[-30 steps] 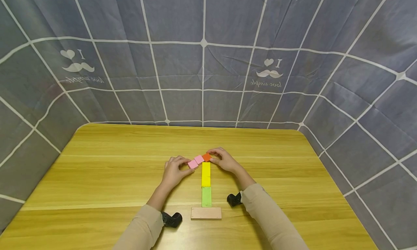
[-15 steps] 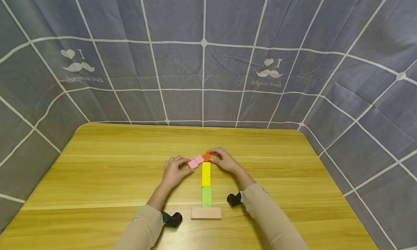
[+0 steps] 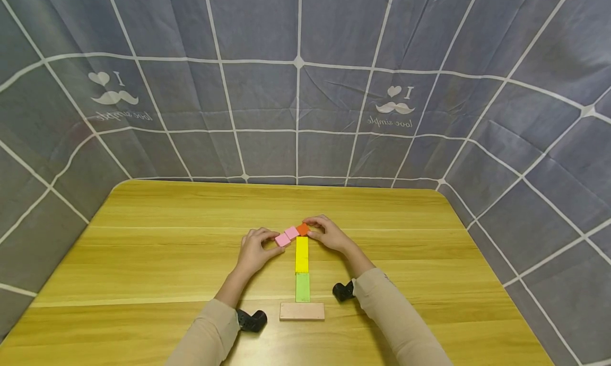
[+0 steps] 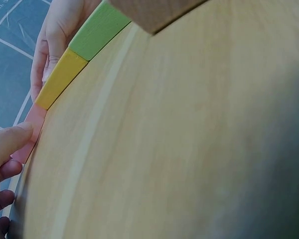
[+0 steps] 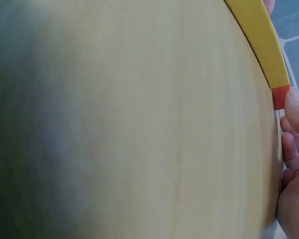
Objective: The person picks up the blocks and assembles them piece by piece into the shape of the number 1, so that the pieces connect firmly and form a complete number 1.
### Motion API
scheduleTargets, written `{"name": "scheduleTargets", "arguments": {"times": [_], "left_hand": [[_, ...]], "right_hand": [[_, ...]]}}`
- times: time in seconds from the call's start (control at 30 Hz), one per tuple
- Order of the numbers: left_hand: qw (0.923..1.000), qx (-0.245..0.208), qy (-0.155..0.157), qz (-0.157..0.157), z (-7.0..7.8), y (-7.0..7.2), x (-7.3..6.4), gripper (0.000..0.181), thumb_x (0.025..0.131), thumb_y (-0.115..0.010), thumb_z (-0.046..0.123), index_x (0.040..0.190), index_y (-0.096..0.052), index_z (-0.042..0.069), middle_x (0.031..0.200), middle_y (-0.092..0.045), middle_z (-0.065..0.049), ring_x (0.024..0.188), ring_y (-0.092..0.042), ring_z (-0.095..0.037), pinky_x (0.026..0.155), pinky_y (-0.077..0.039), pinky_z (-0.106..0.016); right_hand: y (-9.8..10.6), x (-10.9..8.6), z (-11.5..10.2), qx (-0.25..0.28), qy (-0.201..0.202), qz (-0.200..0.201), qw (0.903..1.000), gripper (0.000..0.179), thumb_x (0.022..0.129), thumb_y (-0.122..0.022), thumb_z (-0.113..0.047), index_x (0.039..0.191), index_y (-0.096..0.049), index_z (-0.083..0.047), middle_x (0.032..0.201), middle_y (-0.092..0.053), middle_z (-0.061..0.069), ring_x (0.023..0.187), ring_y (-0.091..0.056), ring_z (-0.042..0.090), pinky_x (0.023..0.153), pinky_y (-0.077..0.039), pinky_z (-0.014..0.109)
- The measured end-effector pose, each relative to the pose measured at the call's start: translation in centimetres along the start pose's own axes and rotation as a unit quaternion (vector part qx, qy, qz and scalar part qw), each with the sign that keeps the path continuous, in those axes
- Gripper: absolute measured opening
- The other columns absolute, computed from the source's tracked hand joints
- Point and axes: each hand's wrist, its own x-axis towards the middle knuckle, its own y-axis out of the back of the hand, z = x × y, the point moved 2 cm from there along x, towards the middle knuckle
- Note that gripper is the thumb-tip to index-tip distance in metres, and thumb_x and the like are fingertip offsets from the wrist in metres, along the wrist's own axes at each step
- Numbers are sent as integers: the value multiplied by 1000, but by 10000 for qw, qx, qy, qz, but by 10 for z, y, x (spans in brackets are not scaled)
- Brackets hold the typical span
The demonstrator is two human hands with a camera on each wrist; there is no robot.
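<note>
In the head view a slanted row of two pink blocks and an orange block (image 3: 303, 229) lies at the far end of a yellow block (image 3: 302, 254). My left hand (image 3: 254, 253) pinches the outer pink block (image 3: 282, 240) by its edges; the inner pink block (image 3: 291, 233) touches the orange one. My right hand (image 3: 331, 236) holds the orange block between thumb and fingers. The left wrist view shows my thumb on the pink block (image 4: 34, 130). In the right wrist view, my thumb presses the orange block (image 5: 280, 97) beside the yellow block's end.
A green block (image 3: 303, 287) continues the yellow one toward me. Crosswise at its near end lies a plain wooden block (image 3: 302, 312). A black wrist device (image 3: 253, 321) sits at each sleeve. A grey checked curtain (image 3: 267, 95) surrounds the wooden table (image 3: 167, 260).
</note>
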Motion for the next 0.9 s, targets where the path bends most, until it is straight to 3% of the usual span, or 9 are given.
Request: {"name": "scheduleTargets", "arguments": {"times": [0.7, 0.9], "left_hand": [[9999, -60, -89, 2, -1, 0, 0, 37, 70, -79, 25, 101, -70, 7, 96, -65, -4, 89, -49, -22, 84, -29, -41], [9994, -336, -19, 105, -1, 1, -1, 39, 68, -80, 22, 102, -69, 6, 96, -65, -5, 89, -49, -22, 84, -29, -41]], "right_hand": [[0, 0, 0, -1, -12, 1, 10000, 31, 88, -55, 2, 117, -53, 10, 111, -51, 28, 103, -46, 40, 93, -36, 51], [-1, -1, 0, 50, -22, -55, 10000, 33, 88, -55, 1, 119, -51, 11, 113, -50, 28, 104, -46, 40, 93, -36, 50]]}}
